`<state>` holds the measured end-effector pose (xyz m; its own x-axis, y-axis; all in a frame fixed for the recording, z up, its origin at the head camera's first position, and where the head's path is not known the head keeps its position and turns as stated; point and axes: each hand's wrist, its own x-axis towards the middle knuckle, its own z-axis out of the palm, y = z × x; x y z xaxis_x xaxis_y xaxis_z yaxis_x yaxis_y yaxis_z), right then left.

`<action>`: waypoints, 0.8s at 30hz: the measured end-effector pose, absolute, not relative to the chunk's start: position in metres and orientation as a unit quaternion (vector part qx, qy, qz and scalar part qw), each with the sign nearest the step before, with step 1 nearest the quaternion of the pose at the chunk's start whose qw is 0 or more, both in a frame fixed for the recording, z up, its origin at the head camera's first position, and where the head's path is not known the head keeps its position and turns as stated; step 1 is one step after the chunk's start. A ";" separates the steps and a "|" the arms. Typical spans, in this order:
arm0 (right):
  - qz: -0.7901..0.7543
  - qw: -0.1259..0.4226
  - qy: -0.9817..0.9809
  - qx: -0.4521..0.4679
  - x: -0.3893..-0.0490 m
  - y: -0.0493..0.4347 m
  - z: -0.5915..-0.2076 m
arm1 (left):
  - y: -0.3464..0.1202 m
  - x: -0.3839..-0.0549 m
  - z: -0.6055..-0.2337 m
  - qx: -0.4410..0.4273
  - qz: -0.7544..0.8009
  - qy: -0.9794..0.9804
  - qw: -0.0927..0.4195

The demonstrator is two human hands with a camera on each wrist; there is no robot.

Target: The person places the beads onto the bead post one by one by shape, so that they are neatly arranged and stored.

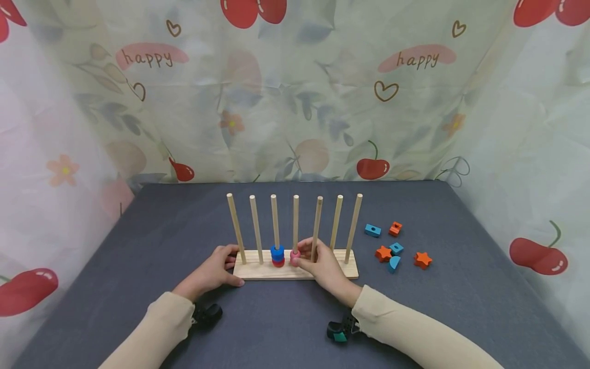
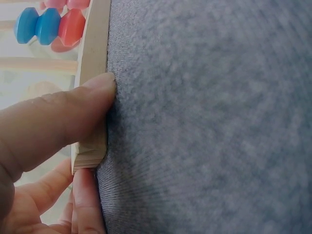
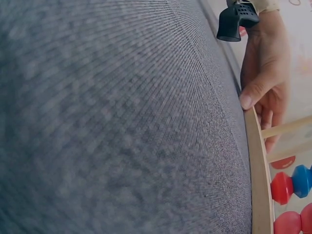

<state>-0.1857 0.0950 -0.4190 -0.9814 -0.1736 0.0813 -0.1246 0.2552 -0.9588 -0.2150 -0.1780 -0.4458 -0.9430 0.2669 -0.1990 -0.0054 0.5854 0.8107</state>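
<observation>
A wooden peg board (image 1: 295, 273) with several upright pegs stands on the table. My left hand (image 1: 213, 271) grips its left end, thumb (image 2: 100, 92) along the front edge and fingers against the end face. On the third peg, blue beads (image 1: 277, 253) sit above a red bead (image 1: 278, 263). My right hand (image 1: 324, 264) pinches a pink bead (image 1: 294, 254) low on the fourth peg, with thumb and fingertips around it. Two pink beads (image 3: 287, 223) show at the corner of the right wrist view, beside the red one. The right hand itself is outside that view.
Right of the board lie loose blocks: orange stars (image 1: 422, 260), an orange block (image 1: 395, 228), a blue rectangular block (image 1: 373, 230), a small blue block (image 1: 396, 249) and a blue half-round (image 1: 394, 264). A printed curtain (image 1: 295, 102) encloses the dark table (image 1: 184, 215).
</observation>
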 end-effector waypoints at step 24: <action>-0.599 0.029 0.793 -0.108 -0.191 0.106 -0.442 | -0.177 -0.214 -0.445 0.073 0.449 0.878 0.150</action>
<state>-0.1912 0.1055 -0.4416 -0.9751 -0.2058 0.0830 -0.1363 0.2600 -0.9559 -0.2144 -0.1775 -0.4449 -0.9446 0.2619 -0.1976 -0.0069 0.5865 0.8099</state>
